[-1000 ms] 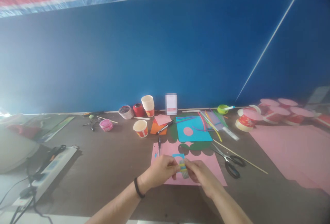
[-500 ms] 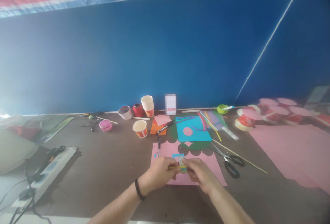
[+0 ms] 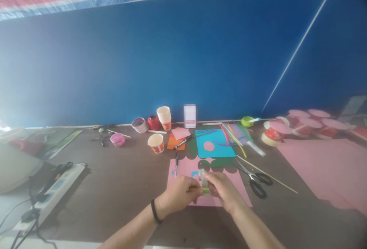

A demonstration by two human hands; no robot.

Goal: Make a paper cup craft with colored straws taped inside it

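Above a pink sheet (image 3: 239, 193) with scalloped cut edges, my two hands meet. My right hand (image 3: 222, 187) is closed on a small roll of clear tape (image 3: 203, 179), held on edge between thumb and fingers. My left hand (image 3: 182, 192), with a black band at the wrist, pinches a small yellow-and-blue strip (image 3: 205, 191) at the roll's lower end; its fingers partly hide the strip. A small blue piece (image 3: 194, 173) lies on the pink sheet just behind the hands. A pen (image 3: 176, 163) rests on that sheet to the left.
Black-handled scissors (image 3: 255, 180) and a thin wooden stick (image 3: 269, 174) lie to the right. Behind are a blue sheet (image 3: 220, 150), a paper cup (image 3: 156, 144) and pipe cleaners (image 3: 225, 134). Pink-topped cups (image 3: 276, 130) stand far right; a power strip (image 3: 61, 187) lies left.
The tape roll has turned and shows more plainly. The yellow piece, earlier stretched across between my hands, now shows only as a short bit at my left fingertips, slightly lower.
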